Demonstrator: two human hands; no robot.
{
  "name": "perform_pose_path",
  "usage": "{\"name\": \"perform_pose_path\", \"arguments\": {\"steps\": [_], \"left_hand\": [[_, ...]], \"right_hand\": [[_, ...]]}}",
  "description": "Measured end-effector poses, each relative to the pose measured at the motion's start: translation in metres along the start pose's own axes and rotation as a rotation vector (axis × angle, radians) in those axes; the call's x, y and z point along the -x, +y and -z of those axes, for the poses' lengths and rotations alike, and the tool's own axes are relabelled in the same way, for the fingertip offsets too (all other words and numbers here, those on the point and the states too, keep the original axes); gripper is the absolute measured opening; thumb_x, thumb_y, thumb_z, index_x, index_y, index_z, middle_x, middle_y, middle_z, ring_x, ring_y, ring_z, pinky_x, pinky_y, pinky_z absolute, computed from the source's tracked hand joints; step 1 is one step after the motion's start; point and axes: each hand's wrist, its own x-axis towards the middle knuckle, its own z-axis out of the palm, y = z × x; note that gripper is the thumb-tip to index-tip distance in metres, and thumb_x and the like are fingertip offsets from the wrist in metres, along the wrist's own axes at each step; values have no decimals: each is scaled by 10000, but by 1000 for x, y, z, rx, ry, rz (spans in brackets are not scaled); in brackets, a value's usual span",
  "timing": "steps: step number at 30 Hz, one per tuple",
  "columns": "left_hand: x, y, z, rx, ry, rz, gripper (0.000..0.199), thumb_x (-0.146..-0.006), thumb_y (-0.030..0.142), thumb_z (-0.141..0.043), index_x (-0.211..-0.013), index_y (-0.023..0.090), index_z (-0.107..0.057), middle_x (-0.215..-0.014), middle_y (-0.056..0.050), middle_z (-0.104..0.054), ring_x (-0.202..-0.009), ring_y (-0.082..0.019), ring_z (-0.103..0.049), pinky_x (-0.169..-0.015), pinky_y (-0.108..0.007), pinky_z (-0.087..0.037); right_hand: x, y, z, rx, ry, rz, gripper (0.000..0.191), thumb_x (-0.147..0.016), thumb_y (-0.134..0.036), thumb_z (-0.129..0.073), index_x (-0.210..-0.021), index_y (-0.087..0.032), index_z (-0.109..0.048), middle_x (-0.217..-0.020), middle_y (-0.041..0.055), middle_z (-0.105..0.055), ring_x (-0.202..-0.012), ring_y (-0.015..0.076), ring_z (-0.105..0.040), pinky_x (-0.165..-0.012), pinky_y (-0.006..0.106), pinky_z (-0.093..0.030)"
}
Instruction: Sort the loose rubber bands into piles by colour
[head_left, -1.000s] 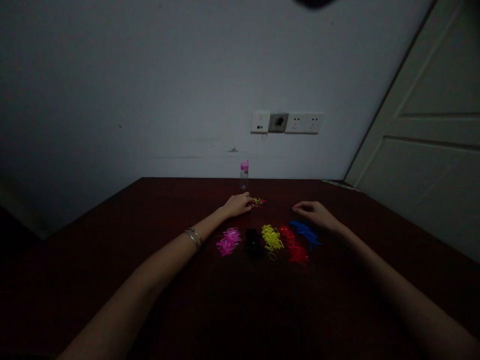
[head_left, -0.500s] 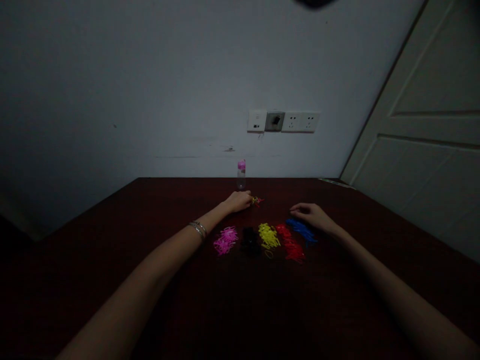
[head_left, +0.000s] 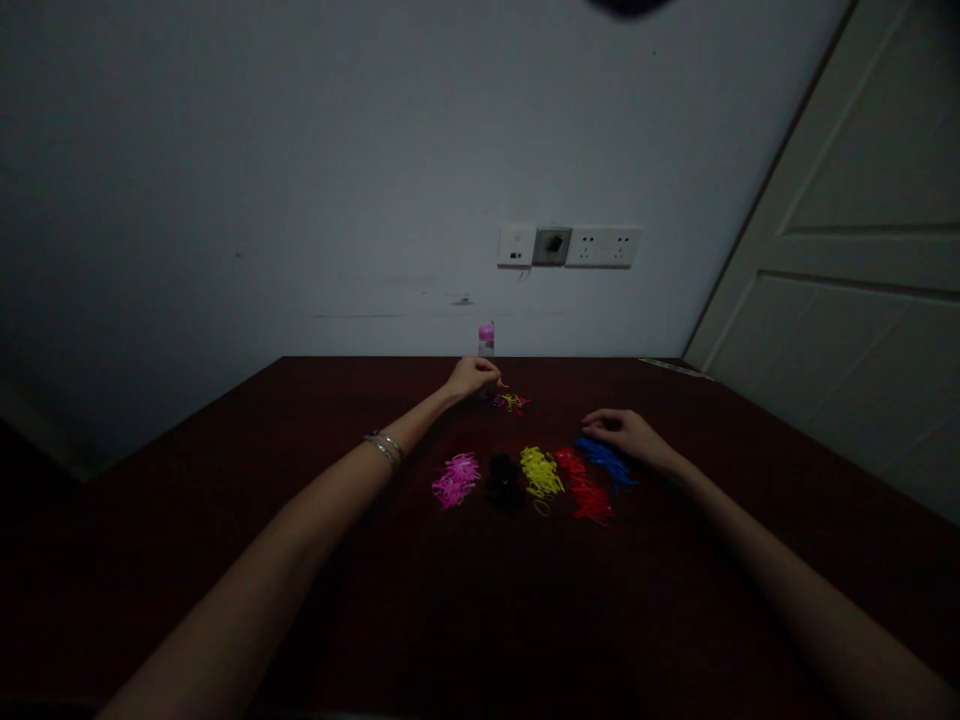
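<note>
Across the dark red-brown table (head_left: 420, 620), small elastic bands lay in five heaps, parted by colour: a pink pile (head_left: 455, 481), a black pile (head_left: 504, 481), a yellow pile (head_left: 541, 472), a red pile (head_left: 584, 490) and a blue pile (head_left: 606, 460). One loose yellow band (head_left: 541, 508) sat at the near end of its own colour. The sorting by colour looked mostly done, in my judgement; beyond the heaps, a little mixed cluster (head_left: 513, 402), chiefly yellow and red, was not divided up.

The left hand (head_left: 472, 376) was just beside that cluster, thumb and fingers drawn close together. Something tiny and reddish showed near the fingertips, but whether it was a pinched band or only skin, I could not tell. The right hand (head_left: 630, 432) rested by the far side of the blue pile, its fingers loosely curled; nothing showed in it, though its grip was too dim to settle.

Behind the left hand, near the wall (head_left: 300, 150), a clear bottle with a pink top (head_left: 486, 332) stood upright, its lower part hidden by that hand. Silvery bracelets (head_left: 388, 448) circled the left wrist. Nothing solid stood between the cluster and the coloured heaps.
</note>
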Motion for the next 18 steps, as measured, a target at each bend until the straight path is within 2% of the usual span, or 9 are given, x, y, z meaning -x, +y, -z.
{"name": "perform_pose_path", "arguments": {"steps": [6, 12, 18], "left_hand": [[3, 5, 4, -149, 42, -33, 165, -630, 202, -622, -711, 87, -707, -630, -57, -641, -597, -122, -551, -556, -210, -390], [3, 0, 7, -140, 49, 10, 161, -629, 182, -614, -721, 91, -709, -646, -41, -642, -598, -113, -552, -563, -205, -397], [6, -6, 7, 34, -7, 77, 133, -617, 169, -631, -707, 96, -697, -594, -19, -617, -534, -93, -523, -522, -198, -390]], "right_hand": [[0, 1, -2, -12, 3, -15, 392, -677, -460, -617, -890, -136, -682, -751, 50, -651, -714, 173, -585, -655, 275, -444], [0, 4, -4, -12, 16, -18, 393, -668, -450, -624, -885, -127, -684, -759, 53, -661, -724, 174, -596, -672, 274, -448], [-5, 1, -2, -5, 51, 5, 348, -699, -423, -598, -880, -137, -678, -786, 59, -673, -733, 184, -605, -661, 281, -463]]}}
